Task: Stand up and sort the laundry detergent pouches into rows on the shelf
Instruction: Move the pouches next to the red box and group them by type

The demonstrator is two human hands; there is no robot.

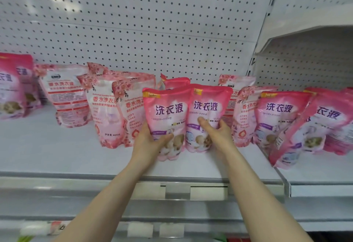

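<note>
Both grips are busy here. My left grip [152, 142] is clamped on the lower left corner of one bright pink pouch [166, 115], with the thumb across the front over the printed picture and the rest of the fingers tucked behind. My right grip [215, 132] has the second pink pouch [207, 108] the same way: thumb pressed on the front, fingers curled round its right edge. So neither is spread wide, and each holds a pouch.

The two pouches are upright, side by side and touching, fronts toward me, in the middle of the white shelf [57, 146]. Their bottoms are down at shelf level, but I can't tell if they're actually resting on it.

To the left stand the paler floral pouches [107, 111], a bit jumbled and overlapping, one turned back to front [65, 96]. To the right there's another floral one [246, 115], then more bright pink ones, with one [305, 130] leaning hard over. Another pink pouch [175, 82] peeks out behind the pair I'm holding. The pegboard [133, 21] backs the whole thing.
</note>
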